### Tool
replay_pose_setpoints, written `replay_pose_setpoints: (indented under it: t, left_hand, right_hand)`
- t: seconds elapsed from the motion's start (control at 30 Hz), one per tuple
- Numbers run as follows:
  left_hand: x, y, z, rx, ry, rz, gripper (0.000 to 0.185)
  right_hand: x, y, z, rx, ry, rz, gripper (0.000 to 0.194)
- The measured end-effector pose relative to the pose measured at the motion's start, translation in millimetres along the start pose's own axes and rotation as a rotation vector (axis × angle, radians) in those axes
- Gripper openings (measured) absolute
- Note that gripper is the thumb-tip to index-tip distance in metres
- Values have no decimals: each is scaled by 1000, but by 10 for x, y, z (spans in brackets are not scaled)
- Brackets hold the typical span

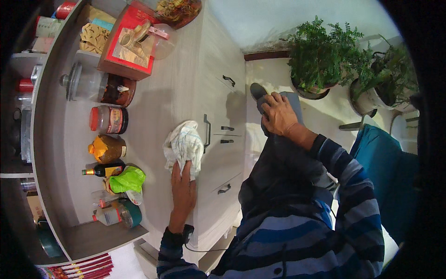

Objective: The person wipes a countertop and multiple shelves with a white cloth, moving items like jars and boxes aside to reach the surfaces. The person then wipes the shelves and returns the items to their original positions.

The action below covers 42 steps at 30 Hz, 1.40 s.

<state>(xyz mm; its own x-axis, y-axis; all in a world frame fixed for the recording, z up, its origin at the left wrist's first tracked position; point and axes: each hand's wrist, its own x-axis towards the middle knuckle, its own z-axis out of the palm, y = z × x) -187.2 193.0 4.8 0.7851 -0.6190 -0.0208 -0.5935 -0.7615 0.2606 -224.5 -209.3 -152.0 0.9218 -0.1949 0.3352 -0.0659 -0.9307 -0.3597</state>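
A crumpled white checked cloth [184, 146] lies on the wood-grain cabinet top [153, 122], close to its front edge. My left hand [183, 186] has its fingers in the folds at the near end of the cloth; the fingertips are partly hidden. My right hand [279, 115] rests on my bent knee, palm down, fingers slightly spread and with nothing in them. A dark device with a thin cable is at my left wrist.
Along the cabinet's back stand a red box [129, 45], a lidded glass jar [101, 85], a red-lidded jar [109, 119], a brown pot [108, 149], a dark bottle [104, 170] and a green bag [128, 179]. Potted plants [320, 59] and a teal-covered chair [379, 174] are right.
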Motion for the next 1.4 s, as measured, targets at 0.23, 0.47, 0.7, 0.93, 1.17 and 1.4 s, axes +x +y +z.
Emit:
replay_pose_setpoints:
  t: [0.23, 0.47, 0.7, 0.93, 1.17, 1.4]
  left_hand:
    - [881, 168, 72, 149, 42, 217, 66]
    - [1619, 191, 107, 121, 120, 370, 61]
    - [1786, 187, 192, 23, 230, 410, 59]
    - [1485, 245, 220, 24, 214, 332, 53]
    - [987, 354, 236, 243, 153, 421, 35]
    - [732, 349, 148, 57, 155, 502, 28]
  right_hand:
    - [-7, 76, -21, 51, -34, 26, 32]
    - [-44, 141, -29, 95, 1, 35, 34]
    - [-46, 178, -94, 116, -48, 70, 39]
    - [33, 40, -118, 274, -70, 218, 47]
    - [297, -857, 407, 1364, -281, 214, 79]
    - [347, -1559, -8, 1653, -755, 768, 82]
